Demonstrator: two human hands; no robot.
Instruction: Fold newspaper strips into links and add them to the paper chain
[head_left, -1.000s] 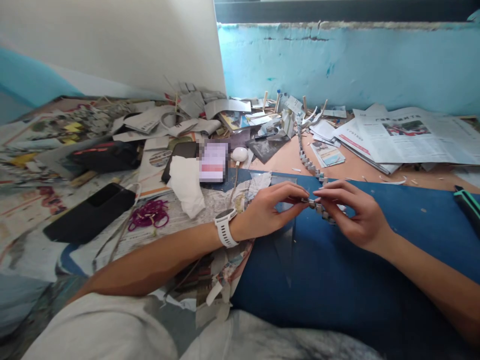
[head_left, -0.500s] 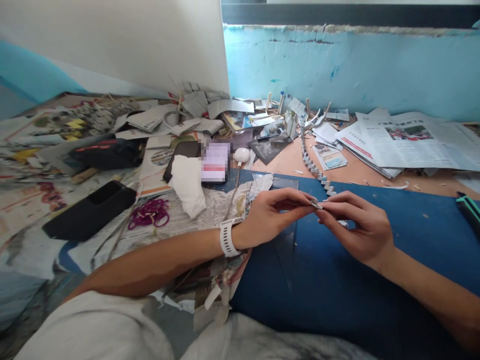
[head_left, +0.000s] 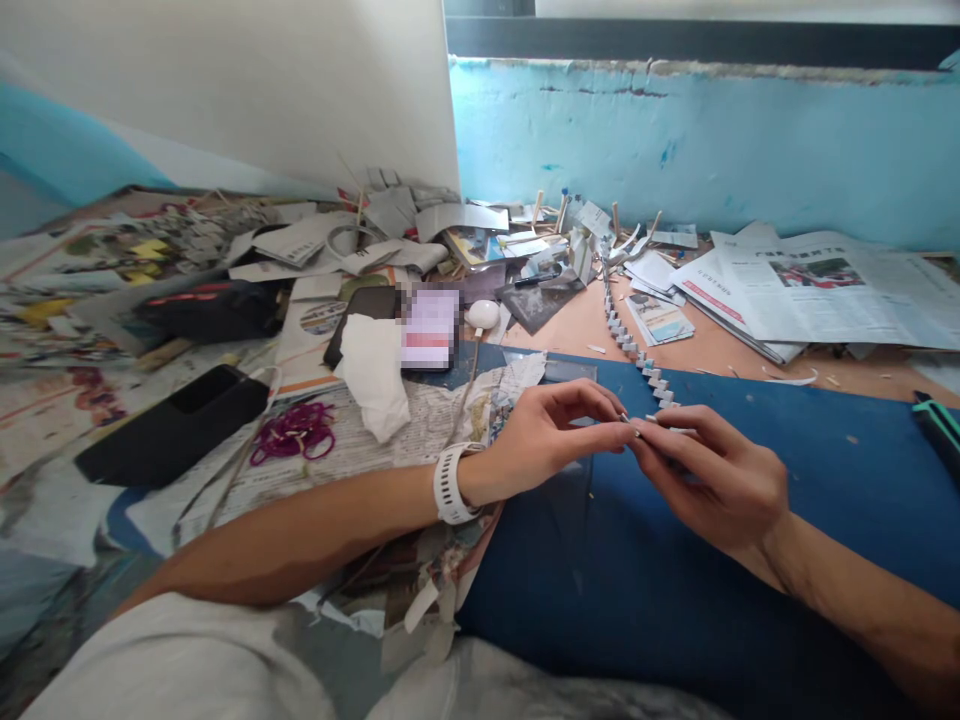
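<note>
Over the blue mat [head_left: 810, 480], my left hand [head_left: 551, 435] and my right hand [head_left: 720, 470] meet fingertip to fingertip. Both are closed in a pinch on one small pale folded paper strip [head_left: 628, 418], mostly covered by the fingers. A zigzag chain of folded paper links [head_left: 634, 350] runs from the back of the table down to my right hand. Its near end goes out of sight behind the right fingers, so I cannot tell whether the strip is joined to it. A white watch band circles my left wrist.
Newspapers [head_left: 847, 290] lie at the back right, with a green and black cutter [head_left: 937, 430] at the right edge. Left of the mat are a phone [head_left: 430, 330], a white earbud case [head_left: 482, 315], crumpled tissue [head_left: 375, 380], purple cord [head_left: 292, 433] and a black case [head_left: 176, 425]. Paper scraps crowd the back.
The fingertips have shifted slightly on the paper strip, and my right hand has dropped a little, its fingers more closed. The whole view has tilted slightly.
</note>
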